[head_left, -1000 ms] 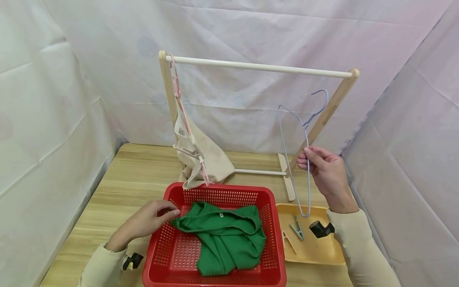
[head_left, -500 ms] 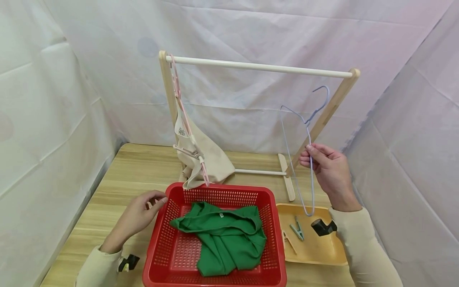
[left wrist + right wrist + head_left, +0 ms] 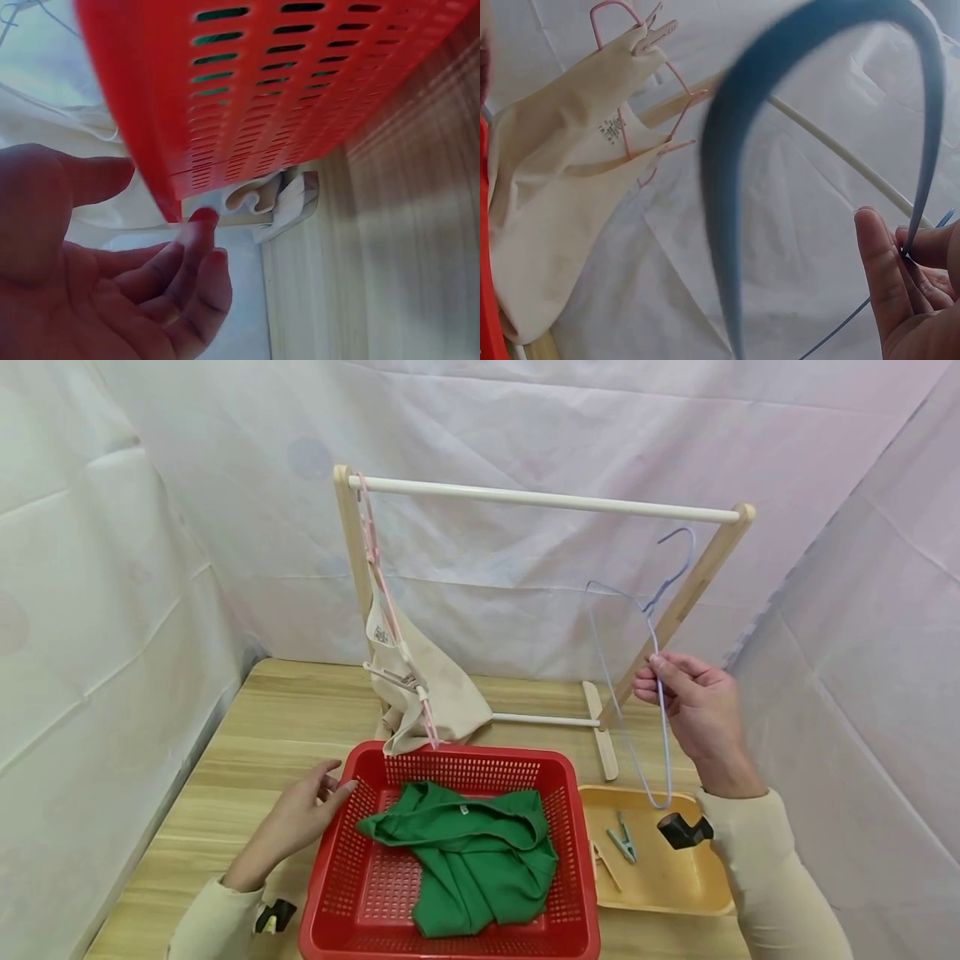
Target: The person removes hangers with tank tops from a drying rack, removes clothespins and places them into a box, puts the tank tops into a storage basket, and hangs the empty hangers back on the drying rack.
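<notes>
My right hand [image 3: 693,710] pinches a blue wire hanger [image 3: 666,747] by its side, and the hanger's hook points up in front of the rack's right post. In the right wrist view the hanger [image 3: 727,150] looms large and blurred. My left hand [image 3: 300,810] is at the left rim of a red basket [image 3: 457,752], thumb and fingers loosely apart around the edge. The left wrist view has this hand [image 3: 135,285] beside the basket's wall [image 3: 247,97], a fingertip at or very near the rim. Inside the basket lies a crumpled green garment [image 3: 480,860].
A white-barred wooden rack [image 3: 540,500] stands behind. At its left end hangs a pink hanger [image 3: 382,585] with a beige cloth garment [image 3: 442,685] and clothespins [image 3: 393,679]. Right of the basket, a yellow tray [image 3: 660,889] holds clothespins [image 3: 622,839].
My right hand and the blue hanger have moved slightly up and to the right. The left hand has drawn back left from the green garment to the basket's rim.
</notes>
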Demonstrator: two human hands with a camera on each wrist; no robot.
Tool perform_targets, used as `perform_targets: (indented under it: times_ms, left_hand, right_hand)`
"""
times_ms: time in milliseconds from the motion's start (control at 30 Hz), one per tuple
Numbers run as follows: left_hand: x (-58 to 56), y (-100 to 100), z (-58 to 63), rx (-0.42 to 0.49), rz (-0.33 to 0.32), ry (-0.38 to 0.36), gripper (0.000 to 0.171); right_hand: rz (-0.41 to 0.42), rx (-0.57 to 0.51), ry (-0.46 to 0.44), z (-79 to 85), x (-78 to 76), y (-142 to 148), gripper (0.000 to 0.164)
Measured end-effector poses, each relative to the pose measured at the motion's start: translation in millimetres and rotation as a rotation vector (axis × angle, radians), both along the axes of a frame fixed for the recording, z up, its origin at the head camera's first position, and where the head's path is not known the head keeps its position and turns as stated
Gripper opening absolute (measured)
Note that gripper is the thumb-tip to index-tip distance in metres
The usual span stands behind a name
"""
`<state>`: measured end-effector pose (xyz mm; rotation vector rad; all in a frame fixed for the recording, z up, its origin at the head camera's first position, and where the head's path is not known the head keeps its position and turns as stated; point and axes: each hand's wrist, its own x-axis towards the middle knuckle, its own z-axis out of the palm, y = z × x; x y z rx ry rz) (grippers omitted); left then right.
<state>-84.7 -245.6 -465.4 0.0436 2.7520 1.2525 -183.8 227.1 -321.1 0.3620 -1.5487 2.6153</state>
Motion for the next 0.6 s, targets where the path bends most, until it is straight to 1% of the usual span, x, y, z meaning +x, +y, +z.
perform_targets:
  times_ms: [100, 367, 500, 600]
  left_hand:
    - [-0.2, 1.4, -4.0, 0.023, -0.016, -0.049, 0.057]
    - [-0.1, 3.5, -11.9, 0.105, -0.033, -0.072, 0.052]
    - [1.0, 5.4, -13.3, 0.117, -0.034, -0.090, 0.048]
    - [1.0, 7.8, -13.4, 0.121, -0.026, -0.111, 0.045]
  right_hand:
    - [0.000, -0.013, 0.013, 3.9, -1.0, 1.3, 0.012]
    - [-0.009, -0.012, 0.013, 12.6, -3.9, 5.4, 0.009]
    - [-0.024, -0.008, 0.018, 16.3, -5.4, 5.3, 0.009]
    - [-0.020, -0.008, 0.016, 18.4, -4.2, 6.1, 0.009]
